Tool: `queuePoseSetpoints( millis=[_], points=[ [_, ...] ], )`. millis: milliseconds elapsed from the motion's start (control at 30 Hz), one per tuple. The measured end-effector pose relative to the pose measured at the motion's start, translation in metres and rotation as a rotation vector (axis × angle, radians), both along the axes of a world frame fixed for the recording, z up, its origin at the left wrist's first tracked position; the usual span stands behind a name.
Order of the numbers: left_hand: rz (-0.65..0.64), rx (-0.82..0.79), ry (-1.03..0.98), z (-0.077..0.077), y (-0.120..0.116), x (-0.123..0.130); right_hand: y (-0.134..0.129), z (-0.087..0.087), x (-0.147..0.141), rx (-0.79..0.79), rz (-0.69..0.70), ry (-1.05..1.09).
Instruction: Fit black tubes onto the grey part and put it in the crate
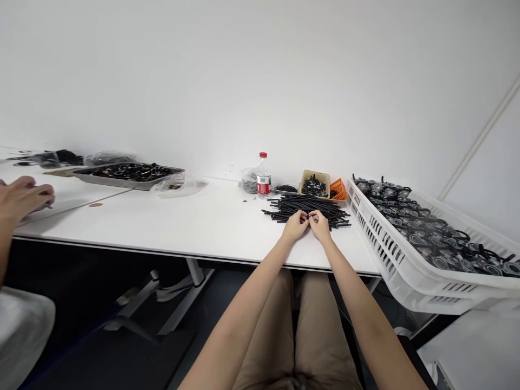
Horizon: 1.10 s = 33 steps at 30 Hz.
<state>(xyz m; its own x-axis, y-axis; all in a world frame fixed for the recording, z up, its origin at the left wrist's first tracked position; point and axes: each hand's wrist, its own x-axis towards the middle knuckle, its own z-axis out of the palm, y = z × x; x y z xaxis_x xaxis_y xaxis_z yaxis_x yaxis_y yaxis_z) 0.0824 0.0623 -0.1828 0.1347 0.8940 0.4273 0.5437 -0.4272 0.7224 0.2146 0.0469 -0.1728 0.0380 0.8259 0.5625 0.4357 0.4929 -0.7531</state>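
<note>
My left hand (296,225) and my right hand (319,224) meet at the near side of a pile of black tubes (300,204) on the white table (227,227). Fingers of both hands are pinched together around a small dark piece (309,216) between them. Its shape is too small to make out, and the fingertips partly cover it. Behind the pile stand a beige bin (329,181) of small dark parts and an orange basket (339,188).
A red-capped bottle (264,179) stands behind the pile, beside a bag of small parts (248,181). On the right is a white crate (390,262) full of metal parts. At left are a metal tray (109,181) and another person's hand (28,197).
</note>
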Motion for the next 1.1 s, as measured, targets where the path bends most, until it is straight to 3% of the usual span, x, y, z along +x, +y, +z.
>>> queuePoseSetpoints(
  millis=[1100],
  points=[
    [0.002, -0.074, 0.051, 0.013, -0.013, 0.0, -0.005, 0.003, -0.001, -0.028, -0.037, -0.027]
  ],
)
